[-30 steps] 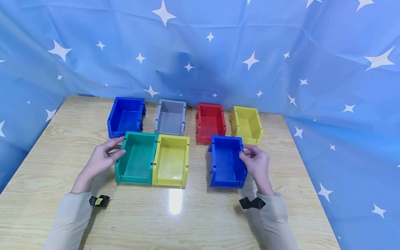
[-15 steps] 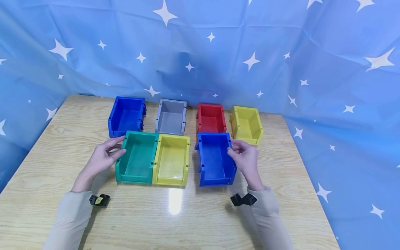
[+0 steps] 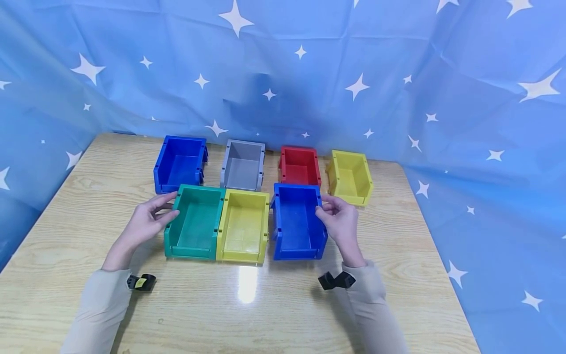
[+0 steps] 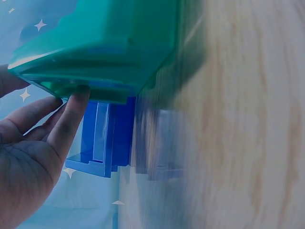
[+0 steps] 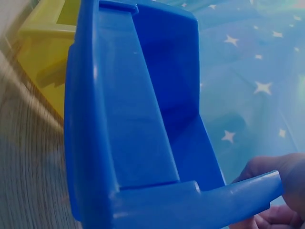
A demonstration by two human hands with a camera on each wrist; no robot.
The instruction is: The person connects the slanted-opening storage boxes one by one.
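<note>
In the head view my left hand [image 3: 148,221] pinches the left wall of a green storage bin [image 3: 196,221], thumb over its rim. A yellow bin [image 3: 244,223] stands flush against the green one's right side. My right hand [image 3: 341,221] grips the right wall of a blue bin [image 3: 297,221], thumb inside. This blue bin is beside the yellow one, their edges almost together; whether they touch I cannot tell. In the right wrist view the blue bin [image 5: 133,105] looks raised off the table, the yellow bin [image 5: 47,62] just beyond it.
Along the table's [image 3: 265,314] back edge stand another blue bin [image 3: 180,164], a grey bin [image 3: 243,164], a red bin [image 3: 300,167] and a second yellow bin [image 3: 351,177]. The held blue bin hides the red one's front. A starry blue cloth [image 3: 283,73] hangs behind.
My right hand has carried the blue bin leftward and slightly back, up close to the yellow bin. The left hand stays on the green bin.
</note>
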